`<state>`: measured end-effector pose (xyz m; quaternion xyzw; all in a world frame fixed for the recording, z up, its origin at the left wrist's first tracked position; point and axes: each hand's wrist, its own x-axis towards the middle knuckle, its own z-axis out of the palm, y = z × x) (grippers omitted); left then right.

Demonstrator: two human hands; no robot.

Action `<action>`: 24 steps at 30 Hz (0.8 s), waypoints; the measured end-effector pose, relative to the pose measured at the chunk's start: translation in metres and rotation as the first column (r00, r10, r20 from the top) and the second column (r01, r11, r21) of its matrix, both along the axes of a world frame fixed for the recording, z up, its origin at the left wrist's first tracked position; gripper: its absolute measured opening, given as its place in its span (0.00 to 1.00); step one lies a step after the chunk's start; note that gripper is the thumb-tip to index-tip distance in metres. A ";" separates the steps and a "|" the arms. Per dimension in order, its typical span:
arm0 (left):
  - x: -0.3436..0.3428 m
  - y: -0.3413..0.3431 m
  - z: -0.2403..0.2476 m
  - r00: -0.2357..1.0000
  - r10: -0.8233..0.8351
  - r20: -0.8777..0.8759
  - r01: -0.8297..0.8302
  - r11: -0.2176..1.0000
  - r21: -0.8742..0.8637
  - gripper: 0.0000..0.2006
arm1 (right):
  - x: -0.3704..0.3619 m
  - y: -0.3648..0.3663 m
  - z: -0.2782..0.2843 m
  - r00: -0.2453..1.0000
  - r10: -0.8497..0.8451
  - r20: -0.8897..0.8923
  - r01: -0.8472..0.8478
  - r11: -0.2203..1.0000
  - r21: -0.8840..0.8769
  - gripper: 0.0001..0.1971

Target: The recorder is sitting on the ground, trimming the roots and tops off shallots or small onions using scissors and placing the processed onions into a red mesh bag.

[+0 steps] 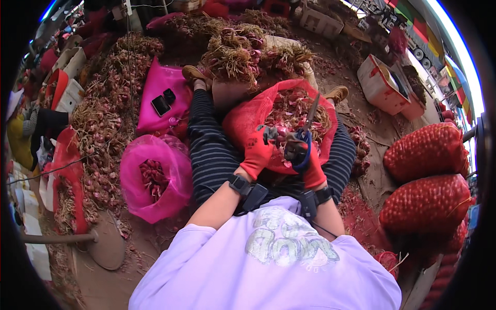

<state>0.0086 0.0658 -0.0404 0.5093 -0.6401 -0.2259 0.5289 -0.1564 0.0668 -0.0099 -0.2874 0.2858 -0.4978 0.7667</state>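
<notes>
My right hand [310,161], in a red glove with dark grey fingers, grips blue-handled scissors [312,112]. Their blades point up and away from me. Close beside it on the left, my left hand [258,151], gloved the same way, has its fingers curled round a shallot [280,140], partly hidden by the glove. Both hands are over the near side of a red mesh sack [241,114] between my legs. Dry shallot stalks and peelings [294,106] fill the sack's mouth.
A pink mesh bag [132,178] holding loose shallots [154,178] stands left of my legs. A heap of stalked shallots [232,51] lies ahead, another [106,113] at far left. Full red sacks [423,152] and a white foam box [380,85] stand at right.
</notes>
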 end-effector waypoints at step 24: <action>0.036 -0.010 0.018 -0.438 0.045 -0.898 0.766 0.541 -0.346 0.17 | -0.026 -0.023 -0.022 0.795 -0.271 -0.543 0.094 0.939 -0.332 0.14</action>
